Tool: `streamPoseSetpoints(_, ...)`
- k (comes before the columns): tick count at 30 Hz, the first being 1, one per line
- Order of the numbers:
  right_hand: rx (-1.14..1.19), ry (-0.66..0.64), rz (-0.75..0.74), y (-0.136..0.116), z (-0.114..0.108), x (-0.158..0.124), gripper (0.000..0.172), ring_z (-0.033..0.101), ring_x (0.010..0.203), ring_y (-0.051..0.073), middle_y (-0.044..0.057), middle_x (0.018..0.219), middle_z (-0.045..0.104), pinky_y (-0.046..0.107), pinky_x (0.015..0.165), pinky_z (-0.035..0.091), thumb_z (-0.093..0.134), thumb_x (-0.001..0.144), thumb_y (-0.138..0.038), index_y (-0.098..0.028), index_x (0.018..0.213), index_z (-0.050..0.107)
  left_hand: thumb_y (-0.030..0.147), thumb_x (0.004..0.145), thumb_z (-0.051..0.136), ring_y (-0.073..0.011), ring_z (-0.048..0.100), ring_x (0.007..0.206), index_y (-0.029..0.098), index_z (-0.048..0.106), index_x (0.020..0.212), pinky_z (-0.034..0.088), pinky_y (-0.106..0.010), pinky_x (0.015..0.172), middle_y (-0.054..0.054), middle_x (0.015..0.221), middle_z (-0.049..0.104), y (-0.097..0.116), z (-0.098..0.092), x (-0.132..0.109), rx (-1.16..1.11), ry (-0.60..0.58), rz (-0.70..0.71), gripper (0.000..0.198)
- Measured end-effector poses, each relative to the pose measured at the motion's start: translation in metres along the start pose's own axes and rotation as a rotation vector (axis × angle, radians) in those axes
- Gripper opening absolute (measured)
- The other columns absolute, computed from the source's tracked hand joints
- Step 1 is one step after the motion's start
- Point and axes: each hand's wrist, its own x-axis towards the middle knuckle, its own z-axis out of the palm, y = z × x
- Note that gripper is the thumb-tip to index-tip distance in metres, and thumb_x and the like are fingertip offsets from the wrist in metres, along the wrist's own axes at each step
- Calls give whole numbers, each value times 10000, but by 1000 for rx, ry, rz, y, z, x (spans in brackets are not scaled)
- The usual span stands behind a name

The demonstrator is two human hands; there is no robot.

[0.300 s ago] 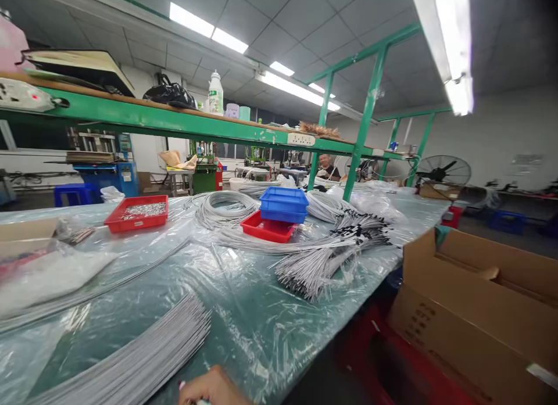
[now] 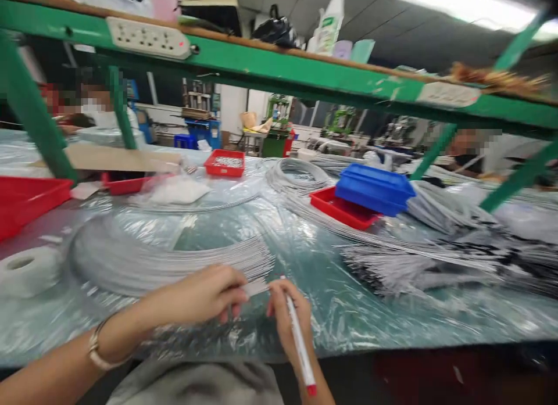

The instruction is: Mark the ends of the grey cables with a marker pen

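Observation:
My left hand [image 2: 209, 294] is low over the near end of a bundle of grey cables [image 2: 165, 262]. Its fingers are curled in, and blur hides what they may hold. Just right of the cable ends, my right hand [image 2: 290, 312] grips a white marker pen [image 2: 298, 338] with a red end that points back toward me. The bundle bends in a wide arc across the plastic-covered table [image 2: 322, 312]. Both hands are close together, with a small gap between them.
A blue tray [image 2: 375, 187] overlaps a red tray [image 2: 342, 207]. Black-tipped cables [image 2: 401, 268] lie at right, a coil [image 2: 299, 175] behind. A tape roll [image 2: 28, 271] and red bin [image 2: 30, 201] stand left. A green shelf frame [image 2: 261, 59] crosses above. People are beyond it.
The view has swung left and down. My left hand has come into view at the cable ends; the right hand, earlier at the bottom edge, now shows with the marker pen.

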Motion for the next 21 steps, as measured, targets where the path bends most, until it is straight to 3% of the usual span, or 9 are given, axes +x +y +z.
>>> streamPoseSetpoints(4, -68, 137, -110, 2, 0, -8, 337, 574, 539, 158, -1, 644, 639, 277, 593, 486, 425, 980, -293, -206, 1242, 618, 347, 926, 467, -155, 665, 649, 161, 494, 711, 460, -202, 536, -18, 750, 648, 7, -13, -1, -117, -38, -31, 286)
streamPoseSetpoints(9, -189, 41, -292, 1, 7, -5, 445, 625, 586, 123, 28, 767, 705, 218, 593, 519, 406, 974, -152, -192, 1412, 471, 344, 924, 488, -142, 658, 619, 157, 503, 716, 463, -194, 531, -6, 695, 618, 3, -15, -2, -137, -60, -19, 280)
streamPoseSetpoints(13, -192, 61, -303, 6, 13, -3, 455, 639, 580, 109, 11, 735, 698, 177, 580, 520, 401, 976, -143, -193, 1425, 455, 317, 924, 491, -124, 641, 591, 155, 519, 722, 451, -184, 526, -1, 696, 604, 5, -17, 1, -169, -61, -14, 260)
streamPoseSetpoints(18, -246, 257, -281, 15, 26, -10, 377, 678, 606, 137, 35, 823, 730, 207, 693, 535, 490, 967, -244, -173, 1326, 578, 218, 907, 543, -77, 571, 475, 147, 561, 723, 419, -170, 497, 20, 671, 614, 6, -15, 9, -240, -86, 6, 198)
streamPoseSetpoints(21, -316, 304, -279, 24, 31, -11, 364, 710, 670, 177, 52, 850, 742, 189, 602, 511, 537, 950, -262, -186, 1298, 612, 170, 908, 573, -59, 556, 454, 134, 543, 668, 424, -166, 524, 38, 640, 599, 5, -15, 16, -304, -119, -60, 245)
